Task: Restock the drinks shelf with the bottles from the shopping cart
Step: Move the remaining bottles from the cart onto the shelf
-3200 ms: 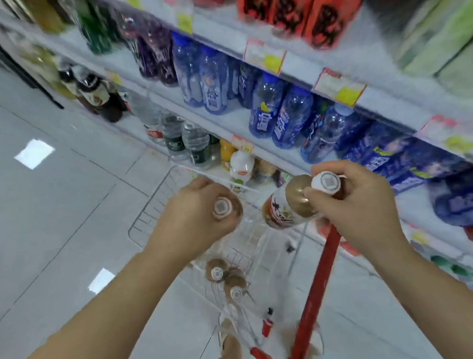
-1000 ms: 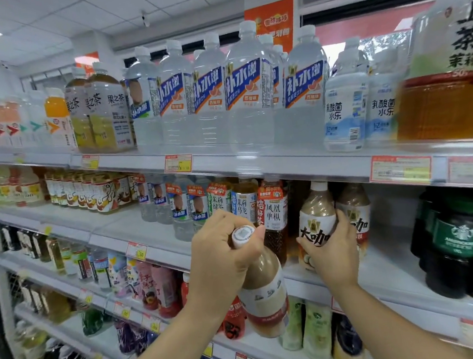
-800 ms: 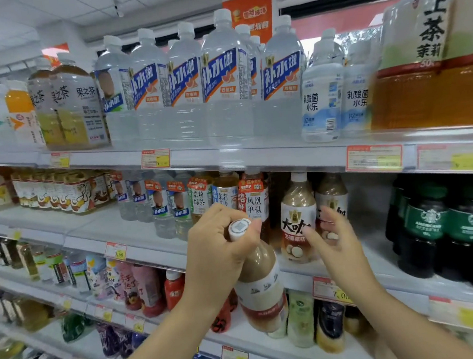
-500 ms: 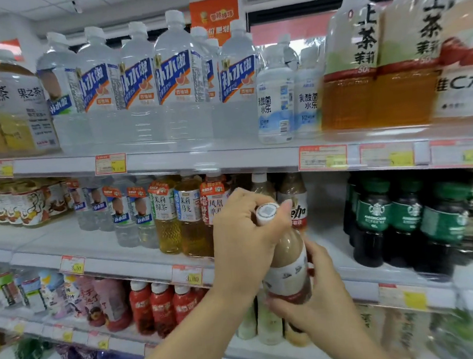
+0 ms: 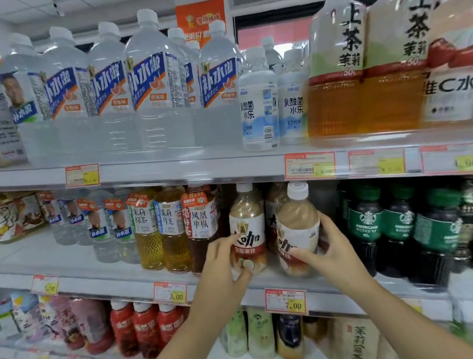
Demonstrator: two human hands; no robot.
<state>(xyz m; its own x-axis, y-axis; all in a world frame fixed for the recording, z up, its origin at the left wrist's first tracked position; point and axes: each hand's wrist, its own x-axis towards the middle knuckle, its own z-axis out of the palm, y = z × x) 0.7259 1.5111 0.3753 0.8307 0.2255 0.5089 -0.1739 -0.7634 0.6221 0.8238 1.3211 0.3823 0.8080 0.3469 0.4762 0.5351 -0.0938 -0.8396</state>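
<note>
Two milk-coffee bottles with white caps and red-and-white labels stand side by side on the middle shelf [image 5: 110, 284]. My left hand [image 5: 225, 265] grips the lower part of the left bottle [image 5: 247, 221], thumb on its front. My right hand [image 5: 331, 245] holds the right bottle [image 5: 296, 222] upright at the shelf's front, thumb across the label and fingers behind it. A third bottle of the same kind [image 5: 274, 202] stands behind them, mostly hidden. The shopping cart is out of view.
Tea bottles [image 5: 174, 229] crowd the left side of the coffee bottles and dark green-labelled coffee bottles [image 5: 366, 225] the right. Large water bottles [image 5: 154, 86] fill the shelf above. Price tags [image 5: 286, 301] hang on the shelf edges. Lower shelves hold more drinks.
The bottle my left hand held by the neck has passed to my right hand and gone up to the shelf. My left hand has moved onto the bottle standing beside it.
</note>
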